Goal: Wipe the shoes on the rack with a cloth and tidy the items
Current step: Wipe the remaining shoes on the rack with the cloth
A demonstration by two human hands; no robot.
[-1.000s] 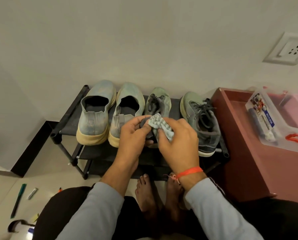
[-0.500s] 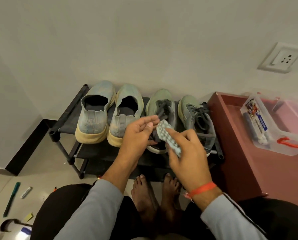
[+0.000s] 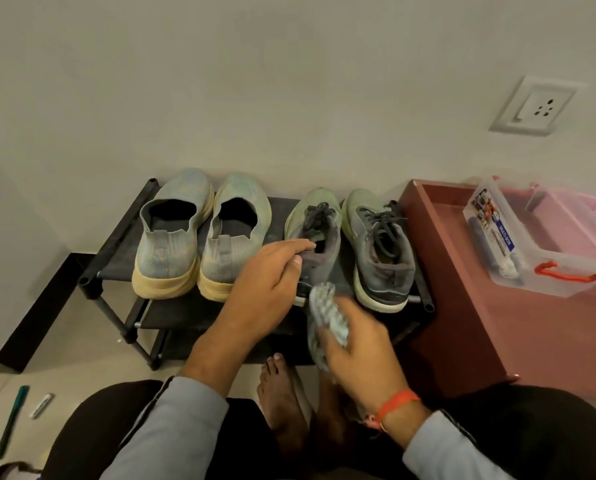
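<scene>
Two pairs of shoes stand on the top shelf of a black rack: blue-grey slip-ons with yellowed soles on the left, and grey-green laced shoes on the right. My left hand holds the left laced shoe by the side of its collar, fingers over the opening and thumb outside. My right hand is lower and nearer to me, gripping a crumpled checked cloth just in front of that shoe's heel. The right laced shoe stands untouched.
A maroon low cabinet adjoins the rack on the right, carrying a clear plastic box with a red handle and a pink basket. A green pen and a small silver item lie on the floor at left. My bare feet are below the rack.
The left laced shoe went from my hands back onto the rack. My right hand pulled down and toward me with the cloth, and my left hand stayed on the shoe's collar.
</scene>
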